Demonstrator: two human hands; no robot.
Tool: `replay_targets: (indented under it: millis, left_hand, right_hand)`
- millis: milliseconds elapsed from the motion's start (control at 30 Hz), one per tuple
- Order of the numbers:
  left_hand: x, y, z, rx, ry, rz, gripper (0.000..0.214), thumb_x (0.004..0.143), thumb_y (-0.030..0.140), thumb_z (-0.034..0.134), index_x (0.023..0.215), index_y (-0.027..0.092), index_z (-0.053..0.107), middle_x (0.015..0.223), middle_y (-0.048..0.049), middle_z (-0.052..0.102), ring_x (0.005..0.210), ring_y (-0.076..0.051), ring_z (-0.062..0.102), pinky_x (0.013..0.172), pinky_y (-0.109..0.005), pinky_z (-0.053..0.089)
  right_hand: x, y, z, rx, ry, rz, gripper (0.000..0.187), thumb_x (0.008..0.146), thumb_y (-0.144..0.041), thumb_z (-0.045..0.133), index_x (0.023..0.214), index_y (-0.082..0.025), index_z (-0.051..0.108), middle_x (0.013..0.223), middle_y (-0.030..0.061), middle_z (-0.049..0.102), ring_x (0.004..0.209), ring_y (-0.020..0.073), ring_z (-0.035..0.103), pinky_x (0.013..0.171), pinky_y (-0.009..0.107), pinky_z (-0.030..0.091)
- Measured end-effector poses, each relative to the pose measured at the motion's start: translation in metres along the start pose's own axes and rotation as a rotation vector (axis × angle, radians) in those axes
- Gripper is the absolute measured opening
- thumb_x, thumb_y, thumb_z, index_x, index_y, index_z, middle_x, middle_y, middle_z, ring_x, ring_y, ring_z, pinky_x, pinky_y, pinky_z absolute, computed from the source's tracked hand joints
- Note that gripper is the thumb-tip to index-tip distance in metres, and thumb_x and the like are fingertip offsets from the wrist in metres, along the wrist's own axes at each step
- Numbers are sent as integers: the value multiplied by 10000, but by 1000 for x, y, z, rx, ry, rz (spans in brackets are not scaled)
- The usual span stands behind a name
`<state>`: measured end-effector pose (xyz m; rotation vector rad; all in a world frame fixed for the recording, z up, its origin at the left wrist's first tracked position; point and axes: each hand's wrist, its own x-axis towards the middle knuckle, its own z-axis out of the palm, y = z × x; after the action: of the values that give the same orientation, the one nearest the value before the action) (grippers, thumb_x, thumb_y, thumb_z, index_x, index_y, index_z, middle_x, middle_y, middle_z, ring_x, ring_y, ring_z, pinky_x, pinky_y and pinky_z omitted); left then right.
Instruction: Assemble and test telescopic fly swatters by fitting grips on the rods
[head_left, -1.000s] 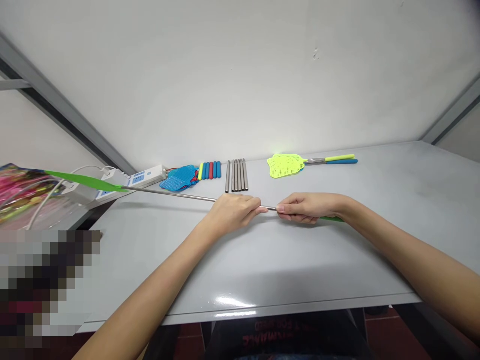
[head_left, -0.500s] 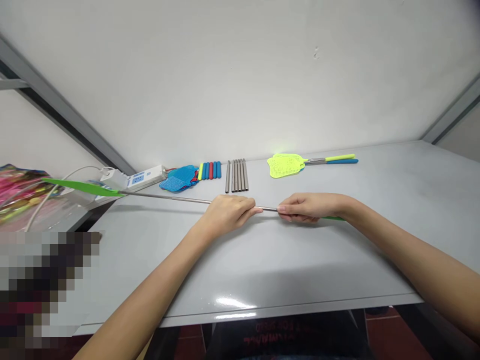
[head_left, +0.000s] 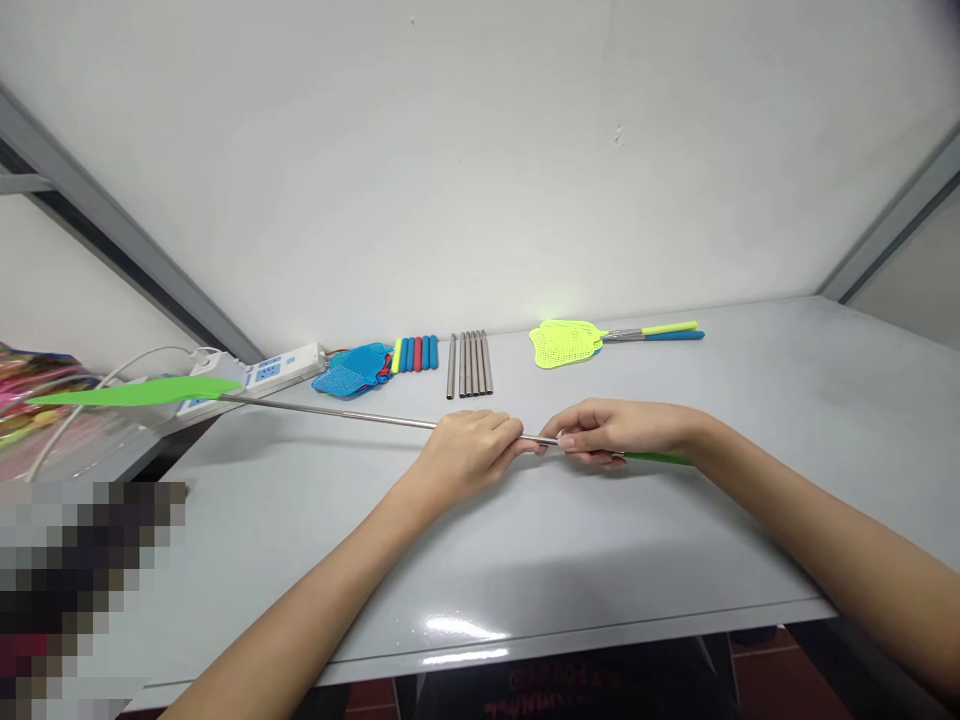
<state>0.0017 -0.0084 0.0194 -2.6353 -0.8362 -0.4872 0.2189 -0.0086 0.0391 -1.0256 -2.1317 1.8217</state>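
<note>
Across the table lies the long metal shaft of a green fly swatter (head_left: 307,408), its flat head seen nearly edge-on at the left. My left hand (head_left: 472,450) is wrapped round the shaft near the middle. Just to the right, my right hand (head_left: 615,432) grips the same swatter between thumb and fingers, close to its green handle, which shows partly behind the wrist. A short piece of bare shaft is visible between the two hands. What lies under my right palm is hidden.
Along the wall lie blue swatter heads (head_left: 351,370), several coloured handles (head_left: 416,354), several metal tubes (head_left: 470,365) and a yellow fly swatter (head_left: 566,343) with a blue-handled one. A power strip (head_left: 285,367) and plastic-wrapped items (head_left: 37,400) are at the left.
The swatter's head has turned to show more of its flat side. My right hand's fingers have shifted and its index finger reaches closer to my left hand. The view has moved slightly.
</note>
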Motion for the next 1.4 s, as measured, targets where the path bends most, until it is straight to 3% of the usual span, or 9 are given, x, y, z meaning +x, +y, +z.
replay_targets:
  millis: [200,367,533,867,1067,1267,1400]
  left_hand:
    - [0,7,-2,13,-28,-80,357,900,378,319,672,167,494,594,11,546,532,-106,473,472,-242,232]
    - [1,16,1,27,-87,-97,256,896,252,330,731,164,504,673,-4,560,614,-129,492,531,-254,292]
    - [0,19,3,8,-129,-124,260,897,262,316,741,164,500,683,-8,559,622,-139,498,529,-259,306]
    - [-4,22,5,-40,-136,-140,251,900,275,314,749,171,486,671,-4,565,597,-136,512,499,-260,301]
    - [-4,20,7,-64,-155,-158,264,902,282,298,760,170,491,689,-9,577,614,-141,523,508,-262,317]
    - [-3,19,8,-66,-175,-176,258,898,271,303,751,173,492,707,-4,583,634,-141,523,537,-267,330]
    - [-3,19,9,-69,-182,-179,278,902,285,295,753,173,502,708,-6,584,640,-141,522,545,-266,331]
  right_hand:
    - [3,1,3,-129,94,-39,312,891,-290,375,1142,-196,534,600,-53,306,500,73,285,457,201,264]
    - [6,1,8,-180,131,-77,307,895,-298,356,1080,-183,572,573,-61,271,493,77,244,450,208,226]
    - [9,2,10,-193,126,-95,311,887,-314,360,959,-142,610,565,-62,246,497,80,214,453,220,199]
    - [10,5,9,-218,122,-130,327,858,-351,400,934,-146,643,587,-45,310,548,91,251,495,226,223]
    - [13,7,11,-179,117,-124,392,841,-456,405,955,-162,638,653,-16,431,600,105,347,542,227,299]
    - [17,11,10,-195,109,-105,404,829,-503,410,819,-159,621,565,-60,256,517,82,235,468,219,217]
    - [18,12,9,-178,105,-96,399,835,-507,400,742,-154,561,550,-69,250,491,74,219,456,222,200]
